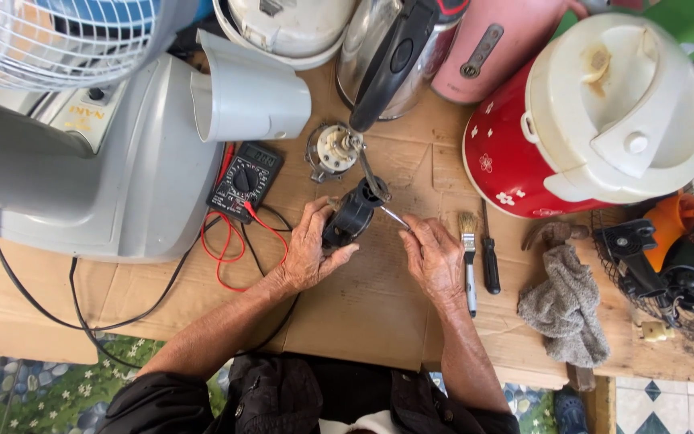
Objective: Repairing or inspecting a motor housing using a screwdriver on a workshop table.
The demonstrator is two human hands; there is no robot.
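Left hand (312,251) is gripping a black motor housing (351,219), fingers wrapped around it, lying on the cardboard sheet (371,305) just right of the multimeter (244,178). Right hand (433,259) is pinching a thin metal tool (393,216), tip touching the housing's right end. A metal motor part (332,149) is sitting right of the multimeter, just above the housing. Paintbrush (469,261), screwdriver (488,257) and grey rag (565,305) are lying further right of the multimeter, past the right hand.
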